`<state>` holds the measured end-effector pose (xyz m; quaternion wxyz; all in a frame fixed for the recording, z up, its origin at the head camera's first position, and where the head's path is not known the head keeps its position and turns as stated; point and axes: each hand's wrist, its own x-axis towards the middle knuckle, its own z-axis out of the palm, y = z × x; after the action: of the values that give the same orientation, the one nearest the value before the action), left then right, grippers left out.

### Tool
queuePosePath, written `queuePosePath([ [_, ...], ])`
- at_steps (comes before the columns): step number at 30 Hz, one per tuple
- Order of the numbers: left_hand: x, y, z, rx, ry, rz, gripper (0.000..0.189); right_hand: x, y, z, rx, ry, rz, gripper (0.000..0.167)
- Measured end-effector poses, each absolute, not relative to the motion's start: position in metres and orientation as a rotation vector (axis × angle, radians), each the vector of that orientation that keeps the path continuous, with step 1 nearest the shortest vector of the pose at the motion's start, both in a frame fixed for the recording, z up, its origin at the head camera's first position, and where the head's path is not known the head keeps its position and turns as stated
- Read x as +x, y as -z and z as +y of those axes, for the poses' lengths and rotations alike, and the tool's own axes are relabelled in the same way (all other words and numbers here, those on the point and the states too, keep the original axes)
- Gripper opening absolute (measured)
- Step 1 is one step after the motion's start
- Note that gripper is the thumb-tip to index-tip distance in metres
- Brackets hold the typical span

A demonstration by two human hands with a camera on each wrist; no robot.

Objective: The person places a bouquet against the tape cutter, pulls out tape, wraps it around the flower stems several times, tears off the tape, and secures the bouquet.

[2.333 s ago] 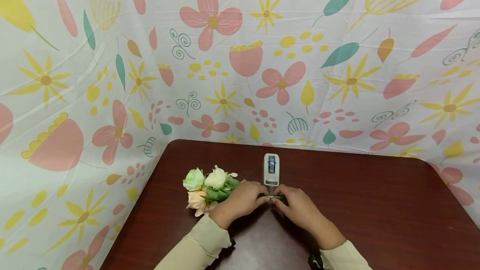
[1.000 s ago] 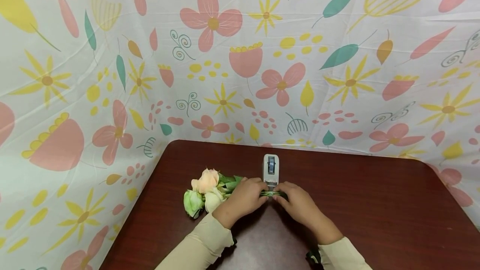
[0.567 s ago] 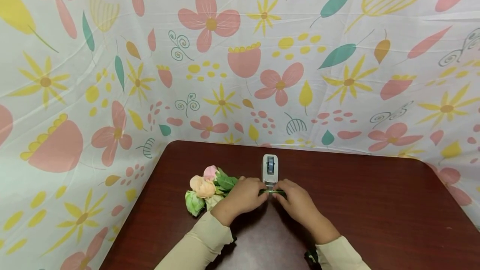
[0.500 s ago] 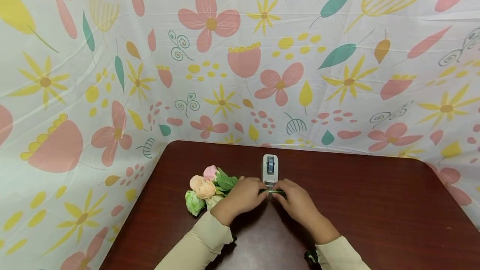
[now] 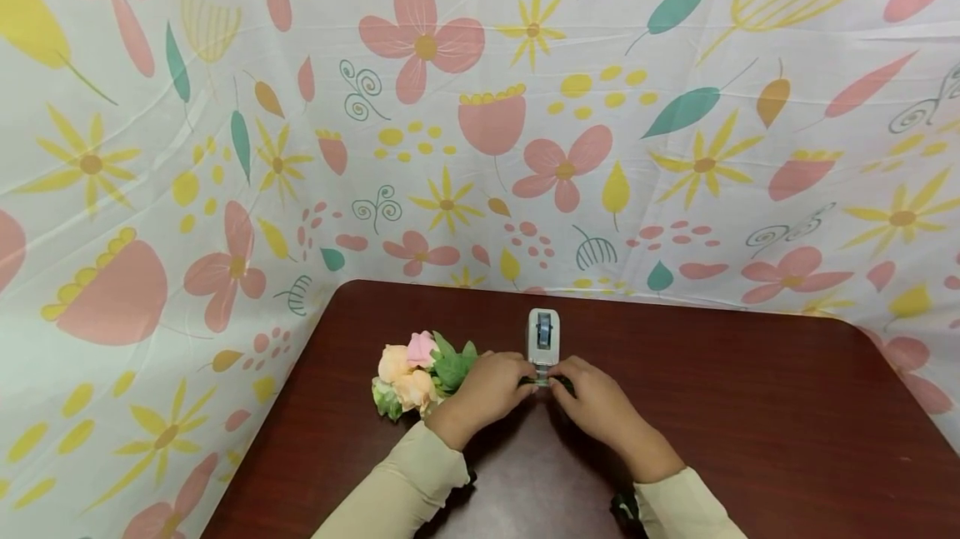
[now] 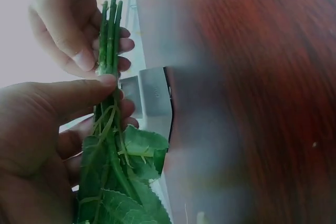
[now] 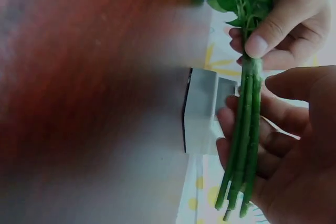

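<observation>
A bouquet of artificial flowers [image 5: 411, 368], with peach, pink and pale green blooms, points left in the head view. My left hand [image 5: 487, 393] pinches its green stems [image 6: 109, 40] between thumb and fingers just below the leaves [image 6: 144, 145]. Around the bare stem ends curl the fingers of my right hand [image 5: 598, 406], its thumb close beside them in the right wrist view. A shiny clear band of tape [image 7: 252, 66] wraps the stems between the hands. Straight beyond them stands a white tape dispenser [image 5: 543, 339], and a clear strip runs from its front to the stems.
Everything rests on or above a dark reddish-brown table [image 5: 712, 389] with rounded back corners. A white cloth [image 5: 480, 147] printed with flowers and leaves hangs behind it and along the left side.
The bouquet has turned about its stems: the white and green blooms on top rolled down and under, while peach and pink ones came up. Both hands stay nearly in place before the dispenser.
</observation>
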<state>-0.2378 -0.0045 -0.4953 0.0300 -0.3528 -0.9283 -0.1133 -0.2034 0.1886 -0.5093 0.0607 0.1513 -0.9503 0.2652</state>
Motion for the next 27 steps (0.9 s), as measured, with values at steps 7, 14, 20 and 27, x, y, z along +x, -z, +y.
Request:
queuePosePath([
  [7,-0.238,0.502,-0.003,-1.094,0.243,-2.720,0.008,-0.208,0.507,0.195,0.528,-0.772,-2.977,0.021],
  [14,-0.241,0.505,-0.004,-1.135,0.226,-2.644,0.008,-0.216,0.506,0.207,0.612,-0.999,-2.980,0.021],
  [20,-0.242,0.505,-0.003,-1.164,0.265,-2.622,0.007,-0.220,0.506,0.212,0.590,-1.140,-2.977,0.021],
  [27,-0.241,0.507,-0.003,-1.113,0.293,-2.637,0.012,-0.222,0.506,0.209,0.507,-1.202,-2.966,0.016],
])
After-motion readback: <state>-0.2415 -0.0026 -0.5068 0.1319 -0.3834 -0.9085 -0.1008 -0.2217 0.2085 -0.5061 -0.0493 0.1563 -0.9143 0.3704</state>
